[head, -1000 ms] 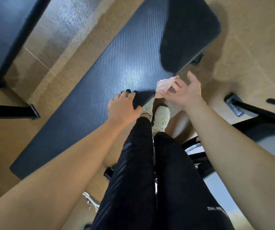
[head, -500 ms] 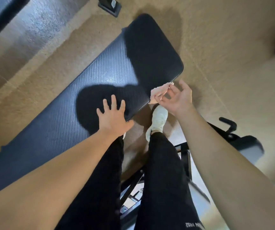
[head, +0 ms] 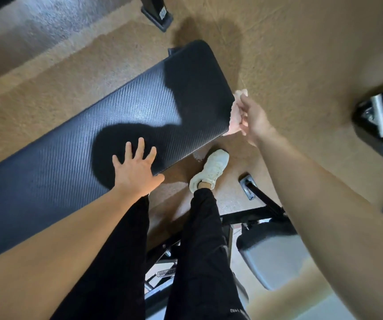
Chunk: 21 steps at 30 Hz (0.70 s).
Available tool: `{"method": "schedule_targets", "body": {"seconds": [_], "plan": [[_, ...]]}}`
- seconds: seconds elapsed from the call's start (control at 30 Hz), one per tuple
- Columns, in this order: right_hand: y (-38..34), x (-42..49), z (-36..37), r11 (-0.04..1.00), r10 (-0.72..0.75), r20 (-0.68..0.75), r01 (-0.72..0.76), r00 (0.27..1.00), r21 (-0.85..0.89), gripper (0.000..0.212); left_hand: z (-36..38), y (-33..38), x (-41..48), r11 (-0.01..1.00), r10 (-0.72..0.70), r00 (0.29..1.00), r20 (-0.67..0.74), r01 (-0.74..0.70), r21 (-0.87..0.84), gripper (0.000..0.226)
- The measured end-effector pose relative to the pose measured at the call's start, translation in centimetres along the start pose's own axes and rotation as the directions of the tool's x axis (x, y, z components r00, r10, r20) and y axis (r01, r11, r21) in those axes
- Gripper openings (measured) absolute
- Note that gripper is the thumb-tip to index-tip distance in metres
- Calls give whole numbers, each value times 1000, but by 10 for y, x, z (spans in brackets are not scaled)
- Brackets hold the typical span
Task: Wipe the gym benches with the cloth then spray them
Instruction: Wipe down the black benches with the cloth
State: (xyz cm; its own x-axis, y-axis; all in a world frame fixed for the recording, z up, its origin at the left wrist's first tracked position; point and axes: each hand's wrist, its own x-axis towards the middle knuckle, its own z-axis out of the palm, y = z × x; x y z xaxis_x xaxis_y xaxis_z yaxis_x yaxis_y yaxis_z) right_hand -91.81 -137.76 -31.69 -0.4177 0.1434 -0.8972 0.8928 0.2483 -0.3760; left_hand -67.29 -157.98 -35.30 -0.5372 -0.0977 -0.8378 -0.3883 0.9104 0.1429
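A long black padded gym bench (head: 75, 139) runs diagonally from lower left to upper right. My left hand (head: 136, 170) lies flat on its near edge with the fingers spread. My right hand (head: 251, 120) holds a pale pink cloth (head: 235, 112) against the right end of the bench pad. No spray bottle shows in view.
My black-trousered legs and a white shoe (head: 211, 170) stand close to the bench. A second bench with a grey pad (head: 271, 255) and black frame is at lower right. A black and chrome machine part (head: 379, 125) sits at right, a black post foot (head: 157, 13) at top.
The view shifted so the bench end sits further left and lower. My right hand moved with the cloth round to the end of the pad. My left hand stayed flat on the bench.
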Motion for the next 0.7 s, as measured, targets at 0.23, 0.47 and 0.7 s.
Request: {"method": "schedule_targets", "body": {"seconds": [0.23, 0.47, 0.7], "plan": [[-61, 11, 26, 934, -19, 230, 99, 973, -343, 32, -7, 6, 2, 986, -53, 999, 12, 54, -157, 80], [-99, 31, 52, 970, -51, 345, 129, 937, -207, 35, -12, 14, 0, 960, -124, 992, 22, 125, -252, 76], [-105, -20, 40, 973, -111, 534, 202, 838, -114, 15, -72, 63, -31, 752, -279, 941, -193, 89, -653, 60]]}}
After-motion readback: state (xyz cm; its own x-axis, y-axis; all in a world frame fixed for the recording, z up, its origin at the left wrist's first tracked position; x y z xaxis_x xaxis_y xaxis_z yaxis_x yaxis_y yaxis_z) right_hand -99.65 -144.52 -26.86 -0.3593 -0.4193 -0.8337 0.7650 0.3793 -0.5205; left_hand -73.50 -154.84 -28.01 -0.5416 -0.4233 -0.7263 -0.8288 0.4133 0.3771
